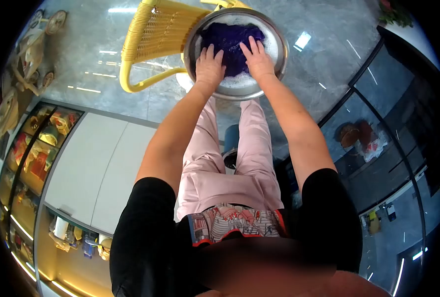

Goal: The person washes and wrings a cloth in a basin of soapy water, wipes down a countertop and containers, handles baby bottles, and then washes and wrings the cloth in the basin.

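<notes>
A round metal basin (278, 30) holds white suds (272, 47) and a wet, dark purple cloth (232, 39). On the cloth's left part rests my left hand (210, 68), its fingers stretched forward and slightly apart. My right hand (257, 60) lies on the right part of the same cloth with fingers spread, and neither hand grips it. The basin sits against a yellow woven chair (163, 29); what supports it underneath is hidden.
Grey glossy floor (324, 54) surrounds the basin. A white cabinet (101, 168) with lit shelves stands to the left, and a small bicycle (31, 59) is at the upper left. Dark-framed glass panels (378, 128) run along the right.
</notes>
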A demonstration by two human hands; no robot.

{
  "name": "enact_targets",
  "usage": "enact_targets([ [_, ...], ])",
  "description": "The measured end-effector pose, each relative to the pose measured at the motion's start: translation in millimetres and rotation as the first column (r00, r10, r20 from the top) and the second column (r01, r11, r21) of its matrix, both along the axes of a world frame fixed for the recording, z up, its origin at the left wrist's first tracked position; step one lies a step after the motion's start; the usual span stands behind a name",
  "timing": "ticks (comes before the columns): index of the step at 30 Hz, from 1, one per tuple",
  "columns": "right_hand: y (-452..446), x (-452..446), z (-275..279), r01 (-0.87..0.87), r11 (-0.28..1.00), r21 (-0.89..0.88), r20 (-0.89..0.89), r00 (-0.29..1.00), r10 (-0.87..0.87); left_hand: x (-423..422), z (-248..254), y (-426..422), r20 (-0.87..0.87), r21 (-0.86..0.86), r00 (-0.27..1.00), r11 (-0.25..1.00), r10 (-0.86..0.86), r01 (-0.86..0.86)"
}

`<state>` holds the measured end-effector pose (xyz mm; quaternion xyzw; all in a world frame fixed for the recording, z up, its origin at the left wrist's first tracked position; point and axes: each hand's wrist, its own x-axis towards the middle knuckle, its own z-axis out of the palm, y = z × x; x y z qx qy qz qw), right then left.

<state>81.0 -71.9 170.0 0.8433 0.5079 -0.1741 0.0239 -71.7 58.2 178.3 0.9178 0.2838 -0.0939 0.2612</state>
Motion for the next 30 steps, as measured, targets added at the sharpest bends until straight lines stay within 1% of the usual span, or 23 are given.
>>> enact_targets([
  [2, 1, -2, -3, -0.104, 0.975, -0.198, 0.033, 0.993, 0.112, -1, 1, -9, -0.156, 0.062, 0.986, 0.996, -0.058, 0.068],
  [5, 14, 5, 5, -0.097, 0.906, -0.413, 0.022, 0.993, 0.116, 9, 2, -3, -0.331, 0.08, 0.934, 0.983, -0.132, 0.167],
  [6, 20, 10, 12, -0.133, 0.863, -0.487, 0.017, 0.987, 0.161, 14, 7, -1, -0.38, 0.082, 0.912, 0.976, -0.156, 0.202],
  [7, 21, 11, 15, -0.144, 0.855, -0.498, 0.002, 0.986, 0.168, 15, 9, -2, -0.427, 0.082, 0.886, 0.968, -0.181, 0.238],
  [9, 22, 18, 17, -0.165, 0.841, -0.515, -0.02, 0.983, 0.181, 10, -10, -4, -0.408, 0.111, 0.888, 0.954, -0.212, 0.279],
  [10, 22, 20, 12, -0.149, 0.861, -0.487, -0.056, 0.989, 0.14, 7, -23, -3, -0.399, 0.128, 0.889, 0.946, -0.226, 0.298],
  [13, 8, 23, 7, -0.159, 0.944, -0.29, 0.032, 0.984, 0.175, 5, -44, -4, -0.299, 0.203, 0.928, 0.935, -0.224, 0.291],
  [14, 5, 18, 4, 0.04, 0.977, -0.21, -0.007, 0.999, -0.042, 6, -39, -1, -0.163, 0.035, 0.977, 0.989, -0.136, 0.144],
  [15, 2, 8, -4, 0.244, 0.96, -0.136, -0.063, 0.965, -0.254, 8, -34, -3, -0.029, -0.053, 0.996, 0.995, 0.083, -0.084],
  [16, 0, -2, -12, 0.44, 0.895, -0.075, -0.134, 0.885, -0.446, 7, -29, -11, 0.082, -0.17, 0.947, 0.941, 0.309, -0.293],
  [17, -2, -15, -25, 0.635, 0.772, -0.032, -0.314, 0.727, -0.611, 7, -27, -17, 0.161, -0.308, 0.835, 0.83, 0.527, -0.465],
  [18, -1, -30, -40, 0.796, 0.604, -0.031, -0.487, 0.516, -0.705, 8, -30, -19, -0.013, -0.403, 0.764, 0.696, 0.645, -0.595],
  [19, 5, -40, -47, 0.909, 0.409, -0.077, -0.637, 0.271, -0.722, 10, -31, -18, -0.126, -0.625, 0.651, 0.45, 0.749, -0.638],
  [20, 13, -50, -35, 0.921, 0.355, -0.158, -0.745, 0.125, -0.655, 11, -33, -17, -0.274, -0.773, 0.538, 0.15, 0.797, -0.616],
  [21, 19, -61, -21, 0.918, 0.313, -0.244, -0.824, -0.027, -0.565, 13, -35, -14, -0.437, -0.832, 0.438, -0.169, 0.786, -0.528],
  [23, 27, -80, 5, 0.872, 0.293, -0.392, -0.882, -0.266, -0.388, 14, -39, -6, -0.584, -0.794, 0.455, -0.355, 0.673, -0.493],
  [24, 28, -91, 21, 0.865, 0.338, -0.371, -0.885, -0.218, -0.412, 13, -43, -2, -0.619, -0.784, 0.487, -0.438, 0.616, -0.44],
  [25, 29, -98, 45, 0.819, 0.482, -0.313, -0.888, -0.072, -0.455, 11, -45, 4, -0.645, -0.762, 0.522, -0.519, 0.557, -0.387],
  [26, 28, -105, 65, 0.769, 0.622, -0.147, -0.932, 0.102, -0.347, 12, -35, 13, -0.705, -0.709, 0.501, -0.52, 0.502, -0.476],
  [27, 31, -115, 86, 0.73, 0.674, 0.113, -0.89, 0.376, -0.258, 23, 2, 21, -0.735, -0.67, 0.501, -0.606, 0.457, -0.429],
  [28, 31, -121, 105, 0.671, 0.729, 0.135, -0.859, 0.446, -0.251, 19, -13, 21, -0.706, -0.705, 0.536, -0.529, 0.463, -0.472],
  [29, 33, -125, 117, 0.607, 0.779, 0.154, -0.825, 0.513, -0.237, 13, -36, 20, -0.58, -0.814, 0.631, -0.352, 0.515, -0.462],
  [30, 36, -126, 122, 0.603, 0.78, 0.166, -0.789, 0.556, -0.261, 7, -60, 18, -0.449, -0.884, 0.708, -0.157, 0.545, -0.44],
])
